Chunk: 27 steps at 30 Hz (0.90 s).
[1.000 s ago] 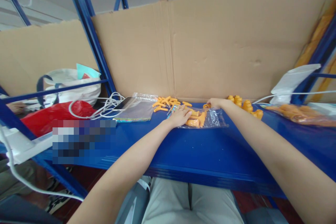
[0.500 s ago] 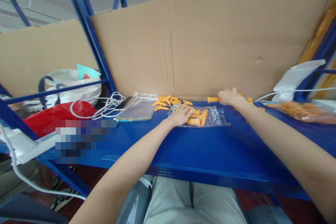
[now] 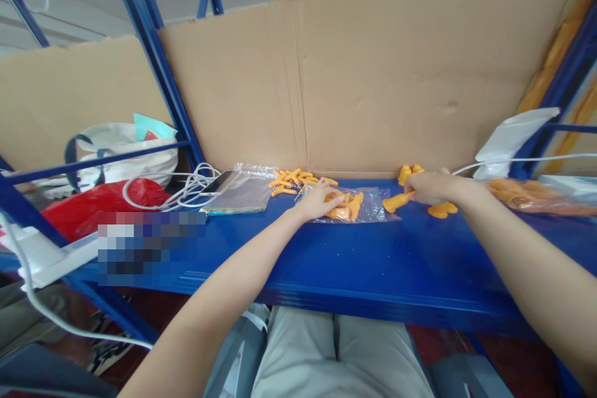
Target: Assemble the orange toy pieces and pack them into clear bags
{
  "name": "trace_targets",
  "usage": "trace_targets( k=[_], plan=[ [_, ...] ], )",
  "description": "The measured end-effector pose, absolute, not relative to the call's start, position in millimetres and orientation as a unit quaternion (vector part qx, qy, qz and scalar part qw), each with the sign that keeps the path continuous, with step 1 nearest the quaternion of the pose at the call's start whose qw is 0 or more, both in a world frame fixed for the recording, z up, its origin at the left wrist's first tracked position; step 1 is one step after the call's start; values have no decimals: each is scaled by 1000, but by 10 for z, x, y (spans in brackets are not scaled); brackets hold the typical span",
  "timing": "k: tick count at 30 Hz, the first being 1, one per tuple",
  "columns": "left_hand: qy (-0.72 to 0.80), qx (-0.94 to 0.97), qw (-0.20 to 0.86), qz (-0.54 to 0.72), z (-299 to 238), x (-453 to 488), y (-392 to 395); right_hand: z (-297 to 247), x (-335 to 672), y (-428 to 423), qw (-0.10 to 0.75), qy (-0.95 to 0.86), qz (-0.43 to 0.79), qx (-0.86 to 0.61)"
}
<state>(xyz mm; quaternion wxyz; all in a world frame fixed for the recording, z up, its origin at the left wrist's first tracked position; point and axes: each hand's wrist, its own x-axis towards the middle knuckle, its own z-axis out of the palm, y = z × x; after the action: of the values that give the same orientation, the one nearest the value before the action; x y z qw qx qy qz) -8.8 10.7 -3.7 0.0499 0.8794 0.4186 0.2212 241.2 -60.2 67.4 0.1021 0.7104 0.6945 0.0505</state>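
My left hand [image 3: 321,200] lies over the left end of a clear plastic bag [image 3: 380,208], fingers closed on it. Orange plastic pieces [image 3: 347,208] show inside the bag, just past my fingertips. Right of the bag, my right hand [image 3: 429,186] grips a flared orange piece [image 3: 396,202] by its narrow end, wide end pointing left. More loose orange pieces [image 3: 410,172] sit behind that hand, and others [image 3: 442,209] in front of it. Beyond my left hand is a pile of orange T-shaped pieces [image 3: 291,180], with some dark chain among them.
Flat clear bags [image 3: 240,196] and a phone [image 3: 219,181] lie left of the pile, near white cables [image 3: 191,186]. A bag of orange parts [image 3: 536,196] is at the right. Cardboard [image 3: 396,74] walls off the back of the blue shelf [image 3: 336,261].
My right hand has come nearer and slightly right, away from the cardboard, with a flared orange piece in it. Loose pieces behind it now show. My left hand stays on the bag.
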Motion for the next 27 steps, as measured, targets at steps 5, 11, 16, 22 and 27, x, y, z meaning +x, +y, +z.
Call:
trace_targets(
  k=[5, 11, 16, 22, 27],
  plan=[
    [402, 868, 58, 284, -88, -94, 186, 582, 2553, -416, -35, 777, -18, 629],
    [417, 850, 104, 304, -101, -80, 211, 530, 2668, -316, -126, 834, -113, 526],
    [420, 831, 115, 345, -131, -65, 262, 457, 2530, -305, -154, 838, -152, 501],
    [418, 806, 163, 387, -128, -73, 272, 377, 2453, -250, -204, 829, -174, 490],
    [407, 763, 230, 446, -153, -56, 329, 298, 2409, -214, -236, 814, -229, 479]
  ],
)
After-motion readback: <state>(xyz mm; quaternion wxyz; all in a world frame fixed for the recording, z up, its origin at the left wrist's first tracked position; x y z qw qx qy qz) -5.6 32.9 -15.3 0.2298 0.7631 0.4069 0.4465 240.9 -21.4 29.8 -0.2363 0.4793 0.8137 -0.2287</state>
